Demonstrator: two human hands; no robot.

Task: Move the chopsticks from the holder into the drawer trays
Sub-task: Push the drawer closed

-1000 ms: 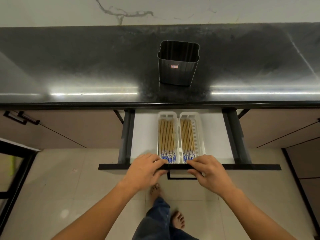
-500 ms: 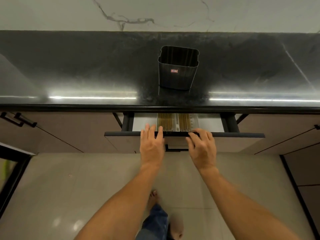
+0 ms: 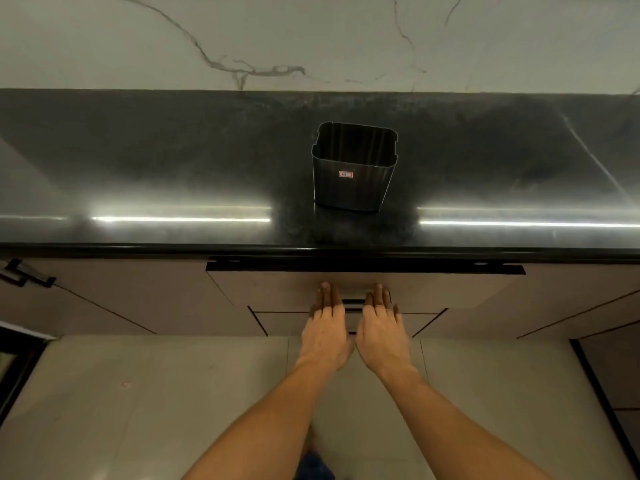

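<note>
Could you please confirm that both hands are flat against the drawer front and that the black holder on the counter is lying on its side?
Not quite: in the head view the holder stands upright on the counter, open end up. The left hand and right hand do lie flat against the drawer front.

Before me the worktop (image 3: 173, 168) is glossy, speckled black stone, the holder (image 3: 353, 181) ribbed, satin-sheened dark metal, the drawer (image 3: 277, 289) front matt wood-look laminate, the wall (image 3: 311, 36) smooth veined marble, the floor (image 3: 138, 393) glossy tile.
</note>
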